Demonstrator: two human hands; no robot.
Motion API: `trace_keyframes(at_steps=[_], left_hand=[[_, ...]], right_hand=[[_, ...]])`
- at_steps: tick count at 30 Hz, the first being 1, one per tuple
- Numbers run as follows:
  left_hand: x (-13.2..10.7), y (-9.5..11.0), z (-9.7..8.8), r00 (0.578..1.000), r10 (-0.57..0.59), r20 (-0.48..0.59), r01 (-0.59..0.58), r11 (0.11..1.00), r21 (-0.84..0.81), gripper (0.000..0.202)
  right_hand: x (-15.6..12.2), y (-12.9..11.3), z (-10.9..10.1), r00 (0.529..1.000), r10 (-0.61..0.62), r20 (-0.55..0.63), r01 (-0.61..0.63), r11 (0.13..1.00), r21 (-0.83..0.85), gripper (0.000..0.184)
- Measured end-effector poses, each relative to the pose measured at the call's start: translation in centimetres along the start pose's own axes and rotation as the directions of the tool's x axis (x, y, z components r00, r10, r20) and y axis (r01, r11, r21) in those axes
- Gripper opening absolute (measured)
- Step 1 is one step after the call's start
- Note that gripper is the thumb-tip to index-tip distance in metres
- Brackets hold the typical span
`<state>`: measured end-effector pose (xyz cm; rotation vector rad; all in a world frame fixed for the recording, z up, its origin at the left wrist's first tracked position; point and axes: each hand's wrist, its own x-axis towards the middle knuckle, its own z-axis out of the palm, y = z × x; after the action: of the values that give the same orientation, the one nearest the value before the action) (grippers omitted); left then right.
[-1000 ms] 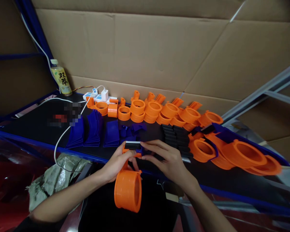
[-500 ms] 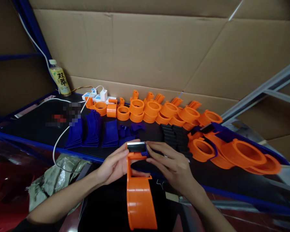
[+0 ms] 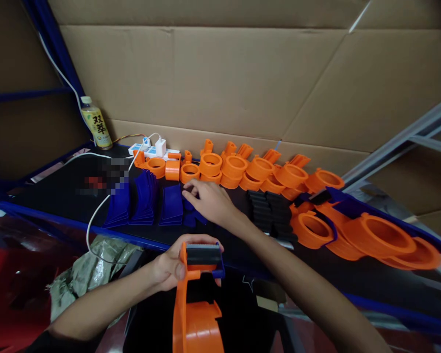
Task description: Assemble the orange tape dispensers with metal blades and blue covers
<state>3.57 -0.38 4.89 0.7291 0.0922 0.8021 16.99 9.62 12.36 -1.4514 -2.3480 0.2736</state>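
Observation:
My left hand (image 3: pixel 169 268) is closed around the upper end of an orange tape dispenser (image 3: pixel 200 327), held in front of the table edge. A black roller (image 3: pixel 204 255), a serrated blade and a small blue side piece (image 3: pixel 219 269) sit at its top; the ring end hangs downward and is cut off by the picture. My right hand (image 3: pixel 212 200) is over the small blue pieces (image 3: pixel 189 219), thumb and forefinger slightly apart, and nothing shows between them. Its other fingers are partly hidden. Left of it stand stacks of curved blue plates (image 3: pixel 171 206).
Behind stand rows of orange dispenser frames (image 3: pixel 235 164). Black rollers (image 3: pixel 270 215) lie right of centre, with larger orange dispensers (image 3: pixel 375 235) beyond. A white cable (image 3: pixel 89 228) drops over the table edge. A bottle (image 3: pixel 97 125) and power strip (image 3: pixel 151 151) are at back left.
My right hand has left the dispenser and moved forward and left to the small blue pieces. My left hand keeps the dispenser, now slightly lower.

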Motion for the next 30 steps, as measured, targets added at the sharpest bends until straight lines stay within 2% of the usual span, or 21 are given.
trace_keyframes(at_steps=[3, 9, 12, 15, 18, 20, 22, 24, 27, 30], left_hand=[[0.0, 0.4, 0.6, 1.000, 0.023, 0.021, -0.020, 0.994, -0.108, 0.068], [0.1, 0.7, 0.2, 0.990, -0.094, 0.105, 0.115, 0.969, -0.221, 0.049], [0.3, 1.0, 0.2, 0.988, -0.112, 0.103, 0.137, 0.950, -0.282, 0.055], [0.3, 1.5, 0.7, 0.982, -0.177, 0.067, 0.190, 0.914, -0.360, 0.065], [0.0, 1.5, 0.5, 0.978, -0.206, 0.025, 0.201, 0.911, -0.360, 0.058], [-0.3, 1.1, -0.1, 0.982, -0.190, -0.023, 0.172, 0.931, -0.323, 0.055], [-0.3, 0.6, -0.7, 0.980, -0.138, -0.146, 0.093, 0.955, -0.280, 0.051], [-0.1, 0.4, -0.8, 0.960, -0.066, -0.271, -0.007, 0.965, -0.263, 0.039], [0.3, 0.5, 0.0, 0.923, 0.008, -0.385, -0.121, 0.955, -0.270, 0.022], [0.6, 0.6, 0.9, 0.909, -0.009, -0.418, -0.103, 0.964, -0.244, 0.018]], right_hand=[[2.2, -1.3, 1.6, 0.999, 0.033, 0.026, -0.031, 0.997, -0.076, 0.034], [3.0, -1.7, 3.0, 0.995, 0.093, 0.038, -0.086, 0.983, -0.163, 0.028], [3.1, -1.5, 2.6, 0.995, 0.101, 0.007, -0.099, 0.984, -0.148, 0.025], [3.4, -1.1, 1.4, 0.992, 0.110, -0.069, -0.115, 0.990, -0.084, 0.026], [3.0, -0.2, -0.6, 0.982, 0.107, -0.154, -0.107, 0.994, 0.007, 0.032], [1.8, 0.6, -2.1, 0.968, 0.086, -0.237, -0.060, 0.992, 0.111, 0.033], [-0.3, 1.3, -3.4, 0.939, 0.053, -0.340, 0.028, 0.973, 0.228, 0.028], [-3.0, 1.5, -4.3, 0.916, 0.019, -0.401, 0.112, 0.947, 0.300, 0.020], [-7.3, 0.7, -4.6, 0.927, -0.036, -0.374, 0.172, 0.926, 0.335, 0.016], [-10.5, -0.3, -4.0, 0.938, -0.092, -0.335, 0.212, 0.915, 0.343, 0.021]])
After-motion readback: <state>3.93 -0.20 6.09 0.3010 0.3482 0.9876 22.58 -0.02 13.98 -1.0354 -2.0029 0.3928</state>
